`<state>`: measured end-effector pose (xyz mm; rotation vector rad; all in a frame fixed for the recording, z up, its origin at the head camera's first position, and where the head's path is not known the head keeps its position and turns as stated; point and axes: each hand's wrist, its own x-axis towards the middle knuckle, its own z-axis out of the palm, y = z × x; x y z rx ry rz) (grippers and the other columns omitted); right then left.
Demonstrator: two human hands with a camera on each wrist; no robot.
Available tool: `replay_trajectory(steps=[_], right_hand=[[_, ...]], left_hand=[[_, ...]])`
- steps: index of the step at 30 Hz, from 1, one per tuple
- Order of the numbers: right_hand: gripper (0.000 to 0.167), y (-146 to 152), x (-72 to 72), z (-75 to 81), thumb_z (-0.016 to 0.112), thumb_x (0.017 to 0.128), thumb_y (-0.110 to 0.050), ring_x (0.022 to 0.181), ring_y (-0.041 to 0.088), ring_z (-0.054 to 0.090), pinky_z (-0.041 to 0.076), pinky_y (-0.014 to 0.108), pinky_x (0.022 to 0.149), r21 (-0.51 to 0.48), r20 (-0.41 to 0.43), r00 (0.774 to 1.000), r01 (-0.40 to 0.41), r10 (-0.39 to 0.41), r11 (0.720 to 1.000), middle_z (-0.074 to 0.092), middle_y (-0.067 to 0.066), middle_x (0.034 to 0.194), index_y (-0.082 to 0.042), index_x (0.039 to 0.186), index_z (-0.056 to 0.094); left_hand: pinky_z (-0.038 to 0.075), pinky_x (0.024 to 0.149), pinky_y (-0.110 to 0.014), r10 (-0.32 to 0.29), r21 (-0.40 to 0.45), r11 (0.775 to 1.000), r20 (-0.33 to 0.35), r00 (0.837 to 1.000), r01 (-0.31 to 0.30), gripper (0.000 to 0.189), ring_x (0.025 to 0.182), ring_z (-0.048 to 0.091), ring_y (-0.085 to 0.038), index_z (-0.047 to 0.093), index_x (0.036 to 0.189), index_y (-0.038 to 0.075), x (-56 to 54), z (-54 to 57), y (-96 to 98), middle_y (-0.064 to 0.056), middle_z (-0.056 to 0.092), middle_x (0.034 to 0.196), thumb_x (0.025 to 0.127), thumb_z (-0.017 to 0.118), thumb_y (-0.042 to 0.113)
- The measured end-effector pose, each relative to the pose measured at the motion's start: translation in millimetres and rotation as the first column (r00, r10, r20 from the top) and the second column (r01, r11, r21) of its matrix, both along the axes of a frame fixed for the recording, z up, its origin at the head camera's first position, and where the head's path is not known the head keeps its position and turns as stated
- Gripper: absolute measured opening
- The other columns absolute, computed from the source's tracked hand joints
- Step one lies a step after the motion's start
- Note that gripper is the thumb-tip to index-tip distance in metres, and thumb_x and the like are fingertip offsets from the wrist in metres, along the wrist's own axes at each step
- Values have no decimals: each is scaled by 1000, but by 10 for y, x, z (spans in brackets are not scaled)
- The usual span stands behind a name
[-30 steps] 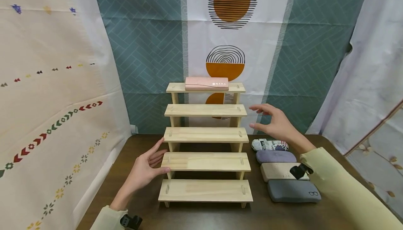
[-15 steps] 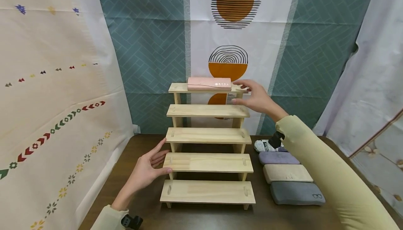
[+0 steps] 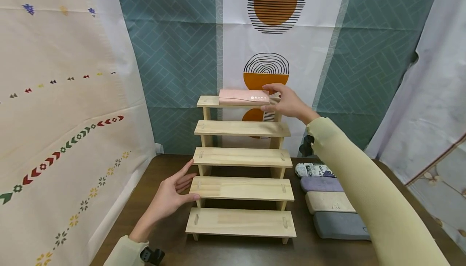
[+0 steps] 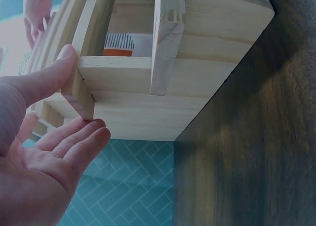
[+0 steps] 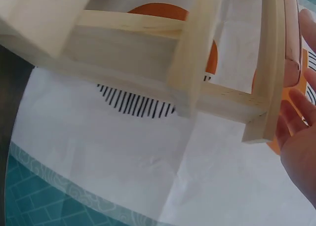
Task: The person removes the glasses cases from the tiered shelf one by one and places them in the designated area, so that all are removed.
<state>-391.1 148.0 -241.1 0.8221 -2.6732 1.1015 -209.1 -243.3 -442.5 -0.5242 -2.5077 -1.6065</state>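
Note:
A five-tier wooden step stand (image 3: 240,156) rises in the middle of the head view. On its top step lies a pink glasses case (image 3: 240,96), lengthwise along the board. My left hand (image 3: 167,197) holds the stand's left side; in the left wrist view its thumb (image 4: 61,70) lies on a board's end, with the fingers under that end. My right hand (image 3: 285,102) is at the right end of the pink case, thumb in front and fingers spread behind it. The right wrist view shows those fingers (image 5: 296,110) beside the case's end, not closed on it.
Right of the stand, a row of glasses cases lies on the dark table (image 3: 174,250): a printed one (image 3: 314,170), a purple one (image 3: 320,184), a cream one (image 3: 327,202) and a grey one (image 3: 340,225). Patterned cloths (image 3: 174,55) hang behind and at both sides.
My right hand has moved left and up from beside the stand to the pink case's right end. My left hand stays at the stand's left side. The case has stayed on the top step.

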Motion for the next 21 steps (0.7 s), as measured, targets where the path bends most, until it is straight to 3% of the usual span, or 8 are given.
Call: replay_trajectory(steps=[8,21], right_hand=[[66,-142,-135,104,83,93,-24,127,35,48,47,51,108,58,82,996,-27,22,998,56,14,145,-10,152,56],[55,-159,-208,77,85,92,-21,116,30,50,47,40,98,-52,128,991,-39,46,998,61,13,134,-7,141,66]], left_hand=[[51,105,-45,-3,16,1000,3,1000,3,106,133,58,-40,38,166,27,-9,13,-3,-26,59,144,79,93,2],[52,105,-45,-9,25,1000,1,1000,9,105,133,59,-39,39,165,29,-2,4,-12,-26,60,144,80,93,3]])
